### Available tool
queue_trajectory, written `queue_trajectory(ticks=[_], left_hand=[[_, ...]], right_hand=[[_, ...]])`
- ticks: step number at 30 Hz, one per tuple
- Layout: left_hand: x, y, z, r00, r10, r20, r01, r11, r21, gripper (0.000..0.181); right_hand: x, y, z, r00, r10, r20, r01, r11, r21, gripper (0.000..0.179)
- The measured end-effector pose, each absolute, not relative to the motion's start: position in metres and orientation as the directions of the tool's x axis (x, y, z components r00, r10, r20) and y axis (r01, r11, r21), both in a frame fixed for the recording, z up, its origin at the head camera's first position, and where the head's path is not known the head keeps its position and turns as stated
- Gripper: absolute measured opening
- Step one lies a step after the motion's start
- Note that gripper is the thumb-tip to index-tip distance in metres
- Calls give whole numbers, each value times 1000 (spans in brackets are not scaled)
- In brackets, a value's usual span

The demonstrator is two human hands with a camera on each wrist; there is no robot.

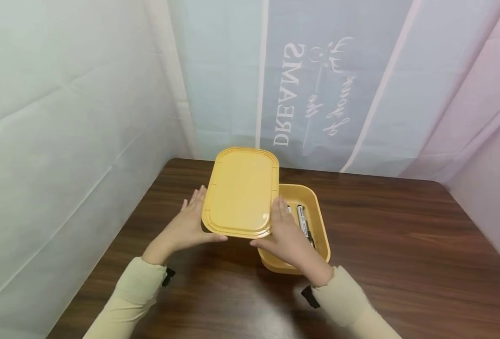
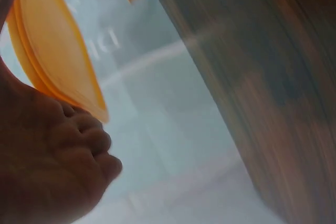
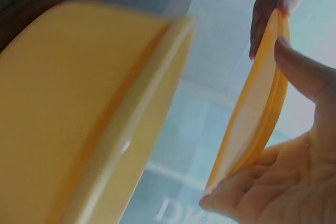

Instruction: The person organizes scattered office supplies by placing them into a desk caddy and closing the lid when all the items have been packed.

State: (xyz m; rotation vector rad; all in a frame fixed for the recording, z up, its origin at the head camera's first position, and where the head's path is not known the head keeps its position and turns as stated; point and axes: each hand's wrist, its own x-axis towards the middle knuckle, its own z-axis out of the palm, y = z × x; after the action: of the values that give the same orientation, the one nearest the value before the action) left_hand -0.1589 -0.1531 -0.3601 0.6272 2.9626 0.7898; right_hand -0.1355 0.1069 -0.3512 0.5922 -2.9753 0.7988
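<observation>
A yellow rectangular lid (image 1: pixel 242 190) is held up between both hands, overlapping the left part of a yellow box (image 1: pixel 322 230) in the head view. My left hand (image 1: pixel 182 231) grips the lid's left side, thumb along the near edge. At the opposite side my right hand (image 1: pixel 291 239) grips it, with the thumb at the near corner. The right wrist view shows the lid (image 3: pixel 257 98) tilted and apart from the box (image 3: pixel 79 114). Inside the open box lies a white marker (image 1: pixel 302 220) with a black end; lid and right hand hide other contents.
A dark wood-grain table (image 1: pixel 402 245) carries the box. Behind it hangs a pale blue curtain (image 1: pixel 224 84) with white lettering, and a whitish cloth (image 1: pixel 84 117) hangs along the left side.
</observation>
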Motion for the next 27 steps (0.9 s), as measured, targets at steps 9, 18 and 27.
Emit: queue_trajectory(ticks=[9, 18, 27], left_hand=[[-155, -97, -367, -917, 378, 131, 390, 769, 507, 126], [-147, -62, -384, -935, 341, 101, 341, 781, 523, 128], [-152, -49, -379, -929, 348, 124, 360, 778, 514, 132]], right_hand=[[-132, 165, -358, -914, -389, 113, -380, 724, -576, 113], [-127, 206, -365, -931, -348, 112, -326, 651, -685, 92], [-137, 227, -360, -950, -302, 75, -211, 446, -870, 60]])
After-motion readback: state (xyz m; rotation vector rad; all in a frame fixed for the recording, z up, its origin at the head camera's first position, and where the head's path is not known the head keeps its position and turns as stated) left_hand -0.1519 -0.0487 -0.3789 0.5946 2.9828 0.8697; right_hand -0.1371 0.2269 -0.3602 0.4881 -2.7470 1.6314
